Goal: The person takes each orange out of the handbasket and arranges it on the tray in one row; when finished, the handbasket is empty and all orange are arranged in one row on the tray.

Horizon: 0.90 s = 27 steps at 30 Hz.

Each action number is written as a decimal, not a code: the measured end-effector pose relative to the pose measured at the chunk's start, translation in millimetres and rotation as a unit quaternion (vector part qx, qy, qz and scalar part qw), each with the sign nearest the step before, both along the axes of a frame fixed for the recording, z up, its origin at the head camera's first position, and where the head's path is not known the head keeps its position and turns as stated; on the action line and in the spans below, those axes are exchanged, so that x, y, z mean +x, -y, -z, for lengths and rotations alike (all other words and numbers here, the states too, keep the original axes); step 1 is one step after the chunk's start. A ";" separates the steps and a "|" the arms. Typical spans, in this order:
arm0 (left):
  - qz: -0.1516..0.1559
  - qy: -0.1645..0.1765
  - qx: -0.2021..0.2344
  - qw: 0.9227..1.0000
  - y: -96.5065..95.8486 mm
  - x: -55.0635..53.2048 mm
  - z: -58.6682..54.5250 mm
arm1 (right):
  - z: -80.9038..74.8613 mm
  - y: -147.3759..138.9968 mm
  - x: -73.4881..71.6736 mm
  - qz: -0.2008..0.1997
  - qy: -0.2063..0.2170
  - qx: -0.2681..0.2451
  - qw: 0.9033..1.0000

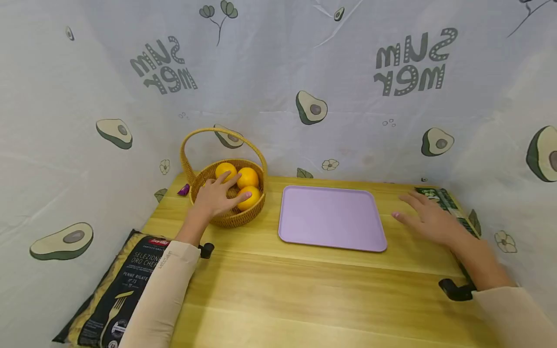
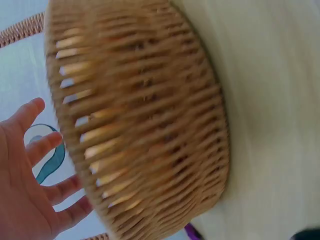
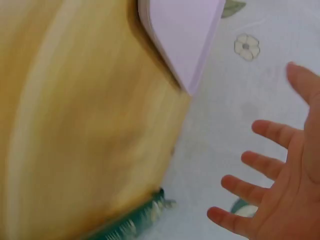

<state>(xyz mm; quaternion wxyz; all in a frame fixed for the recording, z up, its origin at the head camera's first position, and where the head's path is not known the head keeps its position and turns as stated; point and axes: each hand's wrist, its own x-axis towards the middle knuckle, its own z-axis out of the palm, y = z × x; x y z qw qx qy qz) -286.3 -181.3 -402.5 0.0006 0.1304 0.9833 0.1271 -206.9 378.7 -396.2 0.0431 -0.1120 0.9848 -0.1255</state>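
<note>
The basket (image 1: 230, 220) is tan woven wicker, and the three oranges (image 1: 248, 178) in it are bright yellow-orange. The tray (image 1: 331, 217) is plain pale lilac. The table (image 1: 304, 290) is light yellow wood with faint grain stripes. The backdrop (image 1: 278, 87) is white cloth printed with green avocados, small flowers and grey lettering. The pasta bag (image 1: 117, 295) is black with white print. Both sleeves (image 1: 161, 295) are beige.
</note>
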 end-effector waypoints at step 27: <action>0.075 0.038 0.155 0.984 -11.1 -7.0 32.9 | 77.8 48.2 34.5 0.037 -0.031 -0.170 0.984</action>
